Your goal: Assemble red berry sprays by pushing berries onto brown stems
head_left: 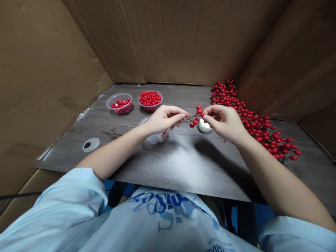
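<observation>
While we look down at the counter (pixel 181 168), our left hand (pixel 164 119) and right hand (pixel 223 122) hold a sprig of red berries (pixel 196 117) in the air between them, the fingers (pixel 182 114) of both closed on it. A clear tub (pixel 156 138) sits under the left hand, a white lump (pixel 204 126) just beside the sprig, two berry-filled tubs (pixel 119 103) far left, loose berry sprigs (pixel 252 119) heaped right.

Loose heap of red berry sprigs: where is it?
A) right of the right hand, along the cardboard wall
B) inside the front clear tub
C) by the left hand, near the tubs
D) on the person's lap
A. The heap of red berry sprigs runs along the cardboard wall, right of the right hand holding the berry sprig.
</observation>
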Demonstrator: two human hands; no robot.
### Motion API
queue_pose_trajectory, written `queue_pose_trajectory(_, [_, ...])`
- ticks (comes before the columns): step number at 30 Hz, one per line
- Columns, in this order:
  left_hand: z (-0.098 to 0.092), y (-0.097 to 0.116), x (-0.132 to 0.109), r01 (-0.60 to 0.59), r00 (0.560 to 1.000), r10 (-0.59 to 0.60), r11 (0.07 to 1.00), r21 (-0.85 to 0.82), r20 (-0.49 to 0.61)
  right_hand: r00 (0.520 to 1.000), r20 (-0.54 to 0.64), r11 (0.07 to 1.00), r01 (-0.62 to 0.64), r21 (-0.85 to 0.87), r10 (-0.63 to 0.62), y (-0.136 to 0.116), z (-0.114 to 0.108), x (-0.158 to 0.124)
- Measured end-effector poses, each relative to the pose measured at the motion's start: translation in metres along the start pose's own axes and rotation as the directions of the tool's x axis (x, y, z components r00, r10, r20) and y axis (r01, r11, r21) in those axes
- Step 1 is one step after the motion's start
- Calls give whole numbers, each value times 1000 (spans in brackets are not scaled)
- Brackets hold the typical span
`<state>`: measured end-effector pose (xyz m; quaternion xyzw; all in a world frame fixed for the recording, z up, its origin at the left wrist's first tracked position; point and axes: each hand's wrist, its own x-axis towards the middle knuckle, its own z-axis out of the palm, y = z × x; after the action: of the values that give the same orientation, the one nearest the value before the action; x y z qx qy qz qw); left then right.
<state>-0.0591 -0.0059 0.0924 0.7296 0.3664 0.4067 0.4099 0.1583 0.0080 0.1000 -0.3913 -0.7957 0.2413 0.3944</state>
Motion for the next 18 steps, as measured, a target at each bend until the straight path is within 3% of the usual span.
queue_pose_trajectory(3, [2,-4,7,-89,985,82,995,-46,-151,984,17,965,-176,193,176,15,-8,0])
queue_pose_trajectory(6, [3,-10,15,-176,961,185,982,63,-207,942,50,880,-330,341,333,26,-16,-1])
queue_pose_trajectory(12, [16,-7,35,-227,947,280,929,292,-155,833,104,746,-536,394,543,33,-24,-11])
queue_pose_trajectory(18, [33,-3,59,-270,952,305,823,500,11,845,11,833,-529,164,535,39,-31,-20])
